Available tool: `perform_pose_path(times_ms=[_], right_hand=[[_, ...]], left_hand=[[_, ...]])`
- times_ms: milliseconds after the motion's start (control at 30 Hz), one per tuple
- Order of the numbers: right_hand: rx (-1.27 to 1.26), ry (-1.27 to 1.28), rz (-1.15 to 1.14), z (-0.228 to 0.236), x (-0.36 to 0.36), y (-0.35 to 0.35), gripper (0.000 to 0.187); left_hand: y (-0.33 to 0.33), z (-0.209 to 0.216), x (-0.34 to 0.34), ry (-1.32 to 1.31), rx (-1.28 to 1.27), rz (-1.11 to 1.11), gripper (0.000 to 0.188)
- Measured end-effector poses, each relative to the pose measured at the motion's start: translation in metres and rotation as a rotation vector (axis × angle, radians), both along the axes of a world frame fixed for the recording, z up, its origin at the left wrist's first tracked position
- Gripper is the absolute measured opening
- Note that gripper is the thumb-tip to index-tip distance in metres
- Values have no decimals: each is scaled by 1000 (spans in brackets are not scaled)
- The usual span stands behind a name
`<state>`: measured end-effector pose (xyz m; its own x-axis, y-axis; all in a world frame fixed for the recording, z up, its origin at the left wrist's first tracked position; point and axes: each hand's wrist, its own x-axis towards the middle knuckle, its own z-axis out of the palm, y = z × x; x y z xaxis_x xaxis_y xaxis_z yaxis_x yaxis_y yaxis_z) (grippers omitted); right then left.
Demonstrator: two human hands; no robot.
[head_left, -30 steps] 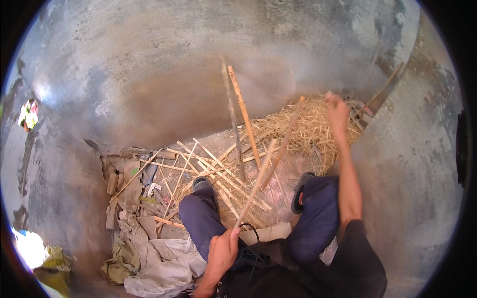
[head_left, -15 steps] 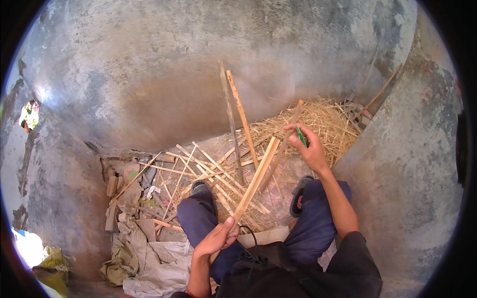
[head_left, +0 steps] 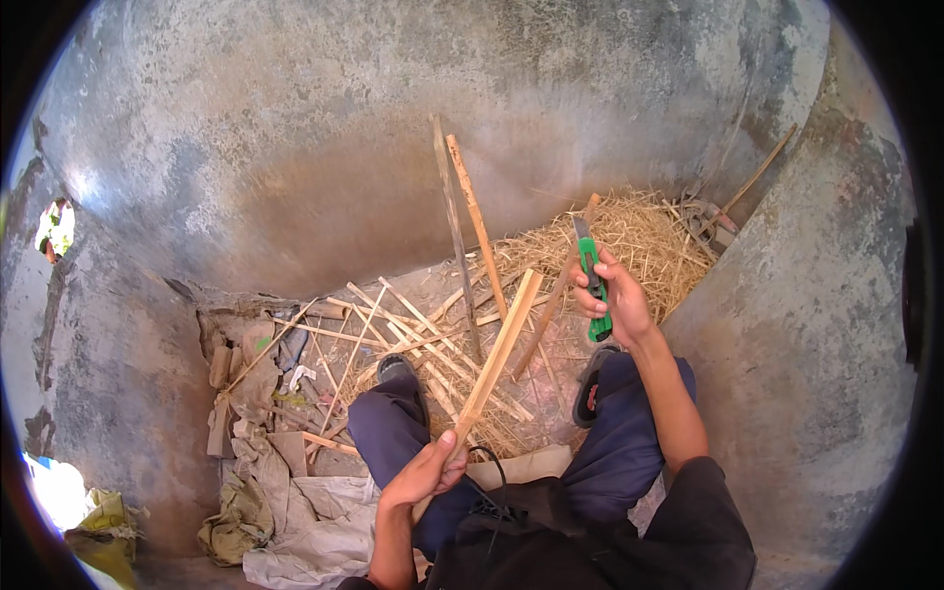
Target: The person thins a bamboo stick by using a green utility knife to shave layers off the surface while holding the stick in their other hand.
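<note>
Green plastic makes up the handle of a box cutter (head_left: 594, 290), which stands just right of the frame's centre, its grey blade tipped toward the top. The right hand (head_left: 623, 300) is closed round that handle, fingers curled on the left side of it. The left hand (head_left: 423, 474), at the lower centre, grips a pale split strip (head_left: 501, 349) near its lower end, fingers wrapped under and thumb laid along it. The strip slants up and rightward to the middle of the frame, a lengthwise groove showing on its face — the blade and the strip are apart.

Dark blue trousers (head_left: 615, 433) cover the two spread legs, and a black cord (head_left: 504, 479) loops over the lap. Beyond the feet, left of centre, thin pale sticks (head_left: 423, 339) lie crossed on the littered floor. A grey pole (head_left: 454, 226) and an orange-brown pole (head_left: 477, 216) rise side by side above them — near the mottled wall (head_left: 324, 128) that fills the upper frame. Loose straw (head_left: 649, 246) is heaped right of centre, behind the cutter. Crumpled pale sacking (head_left: 329, 526) spreads across the lower left.
</note>
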<state>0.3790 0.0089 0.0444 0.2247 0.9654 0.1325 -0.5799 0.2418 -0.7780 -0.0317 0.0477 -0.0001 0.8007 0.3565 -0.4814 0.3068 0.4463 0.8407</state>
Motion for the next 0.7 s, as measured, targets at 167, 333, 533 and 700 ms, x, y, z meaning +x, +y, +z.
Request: perform_pose_path(times_ms=[167,333,533,700], right_hand=[[-166,-18,-170,2,0,4,28],[-177,5,-71,-9,13,5,50],[-146,-125,-130,7,-8,5,70],[-92,-212,-110,7,-9,3,70]], left_hand=[[5,-4,-7,21,41,12,65],[4,-1,-6,21,74,30,66],[6,2,-5,21,89,19,66],[6,-2,-5,11,85,15,66]])
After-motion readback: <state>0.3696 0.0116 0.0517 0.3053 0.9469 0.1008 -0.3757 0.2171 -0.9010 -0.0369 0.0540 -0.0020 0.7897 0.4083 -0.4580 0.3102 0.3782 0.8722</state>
